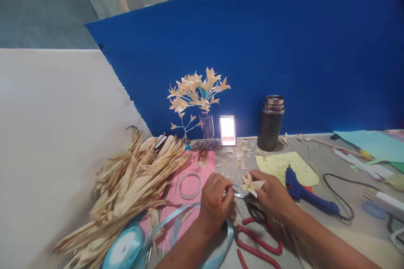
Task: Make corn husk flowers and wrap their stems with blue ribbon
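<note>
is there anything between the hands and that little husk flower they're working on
Nothing visible. The right hand already holds the small husk flower at its fingertips, and the left hand is closed just beside it, with a thin metal piece bridging the short gap. The red-handled scissors lie below the hands and the glue gun off to the right.

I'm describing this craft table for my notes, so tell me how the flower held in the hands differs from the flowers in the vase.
The held flower is single, pinched between the left hand and right hand; the vase flowers form a bunch. The held flower is low over the table; the vase flowers stand upright on blue stems in the clear vase. Both are pale, pointed-petalled husk-coloured blooms.
</note>
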Demonstrator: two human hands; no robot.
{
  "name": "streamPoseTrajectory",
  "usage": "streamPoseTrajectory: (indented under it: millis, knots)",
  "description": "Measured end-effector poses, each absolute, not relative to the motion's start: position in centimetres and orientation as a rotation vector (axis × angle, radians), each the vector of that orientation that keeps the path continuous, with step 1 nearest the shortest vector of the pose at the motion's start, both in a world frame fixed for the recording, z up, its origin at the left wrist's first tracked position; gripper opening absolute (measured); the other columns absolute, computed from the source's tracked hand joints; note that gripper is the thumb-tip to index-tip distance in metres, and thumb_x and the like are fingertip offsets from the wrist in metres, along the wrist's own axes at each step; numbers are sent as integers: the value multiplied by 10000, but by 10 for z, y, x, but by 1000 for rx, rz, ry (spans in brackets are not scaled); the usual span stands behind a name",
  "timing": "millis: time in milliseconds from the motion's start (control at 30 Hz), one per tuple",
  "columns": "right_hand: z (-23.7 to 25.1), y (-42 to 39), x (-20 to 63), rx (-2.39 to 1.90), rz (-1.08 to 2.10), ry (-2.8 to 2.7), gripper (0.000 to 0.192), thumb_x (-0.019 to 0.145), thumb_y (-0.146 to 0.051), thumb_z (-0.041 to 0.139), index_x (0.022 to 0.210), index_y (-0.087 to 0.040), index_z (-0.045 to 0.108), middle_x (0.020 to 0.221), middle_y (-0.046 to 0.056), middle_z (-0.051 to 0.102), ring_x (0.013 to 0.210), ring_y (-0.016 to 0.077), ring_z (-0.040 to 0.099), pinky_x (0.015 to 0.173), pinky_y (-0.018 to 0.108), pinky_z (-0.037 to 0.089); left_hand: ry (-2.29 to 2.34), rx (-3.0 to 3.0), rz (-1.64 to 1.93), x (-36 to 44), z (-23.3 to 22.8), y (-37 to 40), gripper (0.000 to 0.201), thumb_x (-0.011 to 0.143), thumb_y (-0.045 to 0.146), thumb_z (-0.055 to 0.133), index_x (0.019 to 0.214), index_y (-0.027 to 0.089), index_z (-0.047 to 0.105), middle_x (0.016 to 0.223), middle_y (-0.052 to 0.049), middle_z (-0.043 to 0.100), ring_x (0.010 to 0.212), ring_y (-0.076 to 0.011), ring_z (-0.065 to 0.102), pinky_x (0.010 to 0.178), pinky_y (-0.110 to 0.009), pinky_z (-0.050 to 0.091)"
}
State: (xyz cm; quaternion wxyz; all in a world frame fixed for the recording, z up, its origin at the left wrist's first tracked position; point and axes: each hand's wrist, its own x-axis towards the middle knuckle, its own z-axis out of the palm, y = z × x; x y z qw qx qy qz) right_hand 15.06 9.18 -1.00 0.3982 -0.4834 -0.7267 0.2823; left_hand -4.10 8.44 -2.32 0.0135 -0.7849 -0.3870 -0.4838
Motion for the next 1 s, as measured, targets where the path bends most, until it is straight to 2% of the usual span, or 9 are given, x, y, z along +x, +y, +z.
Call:
streamPoseTrajectory:
  millis: [67,133,333,467,733,867,1000]
  knots:
    - [-3,89,148,-1151,774,-1813,123,816,-270,599,906,-229,674,899,47,690,830,219,621,703,295,478,-1245,-2462,-1485,-41,-24,84,194,861,28,502,808,192,591,741,-22,606,733,-166,540,665,-285,423]
    - [4,86,146,-1077,801,-1788,167,806,-336,659,933,-232,687,967,64,683,897,238,626,701,293,505,-1273,-2492,-1452,-40,-25,84,190,852,35,516,774,195,582,733,-23,600,726,-167,538,659,-285,414]
    - [2,85,145,-1106,845,-1690,242,801,-462,693,726,-233,719,733,39,670,663,197,604,627,308,507,-1312,-2580,-1444,-35,-30,82,192,828,38,511,729,194,562,700,-16,565,700,-161,517,636,-284,378]
    - [-7,87,145,-1151,792,-1585,286,752,-494,730,634,-235,701,676,54,673,670,232,626,644,359,512,-1396,-2624,-1505,-32,-30,80,196,767,16,518,693,197,530,677,-3,544,676,-151,503,620,-276,355]
    - [-5,85,145,-1127,802,-1617,214,785,-371,702,640,-219,661,680,22,656,642,187,590,646,315,486,-1586,-2735,-1576,-29,-25,78,189,734,29,535,646,194,505,636,11,535,641,-140,494,631,-270,344]
    - [1,85,147,-1147,909,-1657,214,816,-365,660,672,-208,635,697,4,634,614,157,566,607,280,466,-1692,-2782,-1578,-27,-24,77,187,743,54,546,624,193,504,623,16,528,632,-138,483,634,-269,344]
    - [3,86,147,-1142,901,-1629,258,803,-401,660,645,-203,613,690,5,623,606,151,552,582,266,452,-1816,-2867,-1609,-27,-23,78,147,806,124,564,675,182,598,677,1,591,687,-149,533,673,-270,377]
